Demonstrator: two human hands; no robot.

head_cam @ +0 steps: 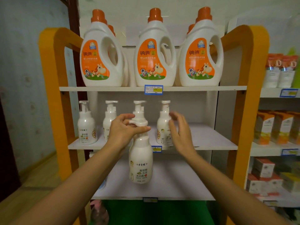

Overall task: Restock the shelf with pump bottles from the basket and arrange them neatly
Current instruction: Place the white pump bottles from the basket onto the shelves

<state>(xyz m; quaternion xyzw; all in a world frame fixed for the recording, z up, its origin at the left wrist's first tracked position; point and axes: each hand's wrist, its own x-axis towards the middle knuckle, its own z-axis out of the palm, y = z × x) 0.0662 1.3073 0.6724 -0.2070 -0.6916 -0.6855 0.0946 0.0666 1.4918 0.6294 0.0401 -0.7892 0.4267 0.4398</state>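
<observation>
**Head view, stocking step.** I held one pump bottle [140, 161] at the centre of the frame, in front of the middle shelf [211, 140] and hanging below its front edge. My left hand [125, 132] had its fingers curled round the neck under the pump head. My right hand [180, 132], blurred, was flat with the fingers straight and slightly spread, just beside the rightmost shelved bottle [163, 127]. Whether it touched that bottle I cannot tell.

**Step.** I judged this to be the placing stage. Four like bottles stood in a row across the left and centre of that shelf, and its right part was bare. The next move called for lifting the bottle over the shelf edge and setting it upright right of the row, label forward.

**Writing.** The bottle carried Chinese characters and a small fruit picture, too soft to read surely. In the upper frame the detergent jugs [155, 62] bore orange labels with a cartoon pony. A blue-and-yellow price tag [153, 89] was illegible. Cartons [283, 69] at the right edge showed a letter "D".
</observation>
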